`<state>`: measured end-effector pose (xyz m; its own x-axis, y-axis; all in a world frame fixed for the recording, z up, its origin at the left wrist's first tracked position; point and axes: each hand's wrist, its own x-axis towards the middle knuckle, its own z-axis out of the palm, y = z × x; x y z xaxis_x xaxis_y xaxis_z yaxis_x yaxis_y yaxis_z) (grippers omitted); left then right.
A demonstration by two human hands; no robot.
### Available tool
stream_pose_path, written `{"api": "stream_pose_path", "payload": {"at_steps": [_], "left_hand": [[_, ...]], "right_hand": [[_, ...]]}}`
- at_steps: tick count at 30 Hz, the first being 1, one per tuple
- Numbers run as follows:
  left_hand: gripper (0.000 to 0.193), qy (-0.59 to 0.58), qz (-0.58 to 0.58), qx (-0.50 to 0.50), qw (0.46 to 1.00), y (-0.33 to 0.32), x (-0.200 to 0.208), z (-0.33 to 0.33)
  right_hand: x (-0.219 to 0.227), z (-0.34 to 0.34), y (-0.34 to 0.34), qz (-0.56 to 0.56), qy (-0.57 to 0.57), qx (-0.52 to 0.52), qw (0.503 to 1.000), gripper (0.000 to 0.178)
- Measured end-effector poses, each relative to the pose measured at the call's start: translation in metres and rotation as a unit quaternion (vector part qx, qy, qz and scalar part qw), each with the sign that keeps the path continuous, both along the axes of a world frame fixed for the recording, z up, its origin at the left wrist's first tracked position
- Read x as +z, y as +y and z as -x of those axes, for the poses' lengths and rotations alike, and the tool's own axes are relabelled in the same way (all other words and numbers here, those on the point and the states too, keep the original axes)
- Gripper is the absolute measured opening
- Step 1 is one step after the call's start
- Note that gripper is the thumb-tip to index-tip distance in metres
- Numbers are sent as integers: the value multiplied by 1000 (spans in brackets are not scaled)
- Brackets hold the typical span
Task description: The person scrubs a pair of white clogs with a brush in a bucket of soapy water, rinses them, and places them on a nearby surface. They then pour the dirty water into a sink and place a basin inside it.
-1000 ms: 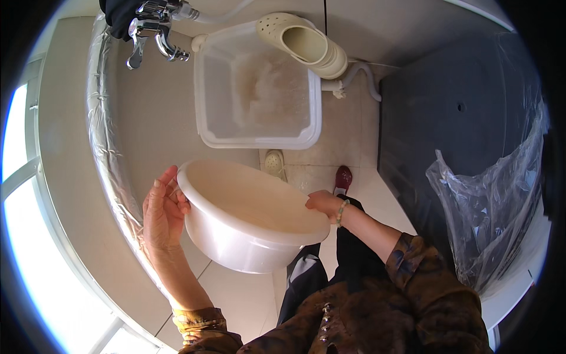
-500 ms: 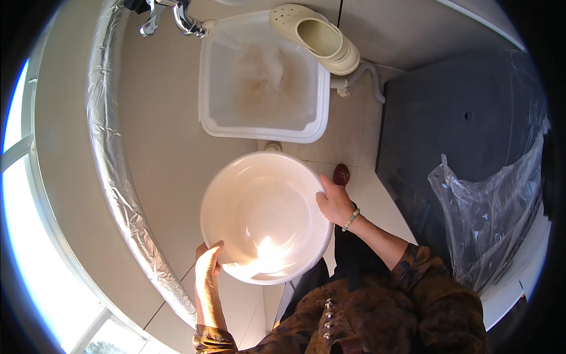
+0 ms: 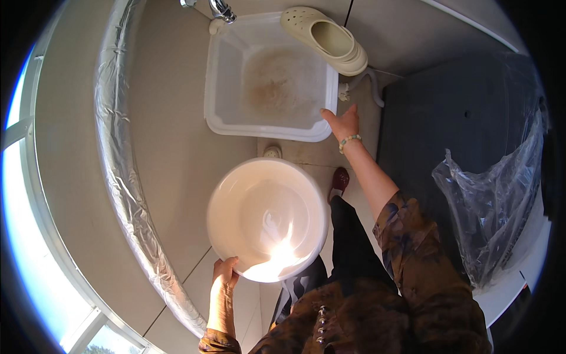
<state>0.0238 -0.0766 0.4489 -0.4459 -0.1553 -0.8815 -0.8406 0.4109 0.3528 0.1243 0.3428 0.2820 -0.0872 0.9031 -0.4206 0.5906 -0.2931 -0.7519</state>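
A round white basin (image 3: 242, 194) is held up in front of my body, sunlight glaring off its lower inside. My left hand (image 3: 224, 275) grips its rim at the lower left, thumb over the edge. Beyond it stands a white rectangular tub (image 3: 265, 132), its bottom marked with a brownish residue. My right hand (image 3: 343, 123) is off the basin, at the tub's near right corner, with thumb and fingers apart. A cream clog (image 3: 327, 41) rests on the tub's far right corner.
A chrome tap (image 3: 221, 10) juts out above the tub's far left. A foil-wrapped pipe (image 3: 118, 118) runs down the left wall. On the right are a dark grey panel (image 3: 448, 118) and a clear plastic sheet (image 3: 489, 194). My foot in a dark red shoe (image 3: 339, 180) is on the floor.
My right hand has let go of the basin's rim and reached forward to the tub's near right corner. My left hand still holds the basin.
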Motion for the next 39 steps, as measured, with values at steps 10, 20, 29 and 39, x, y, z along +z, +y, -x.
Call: {"api": "stream_pose_path", "payload": {"at_steps": [10, 20, 29, 39], "left_hand": [[43, 2, -34, 51, 998, -10, 1, -17], [39, -16, -60, 108, 992, -10, -9, -22], [42, -14, -90, 102, 991, -9, -12, -15], [43, -30, -110, 68, 991, -6, -18, -12]], "right_hand": [[-21, 45, 3, 203, -66, -126, 969, 57], [-21, 53, 3, 219, -161, -132, 953, 34], [-27, 54, 1, 189, -157, -163, 956, 38], [-27, 55, 2, 184, -204, -140, 951, 36]]}}
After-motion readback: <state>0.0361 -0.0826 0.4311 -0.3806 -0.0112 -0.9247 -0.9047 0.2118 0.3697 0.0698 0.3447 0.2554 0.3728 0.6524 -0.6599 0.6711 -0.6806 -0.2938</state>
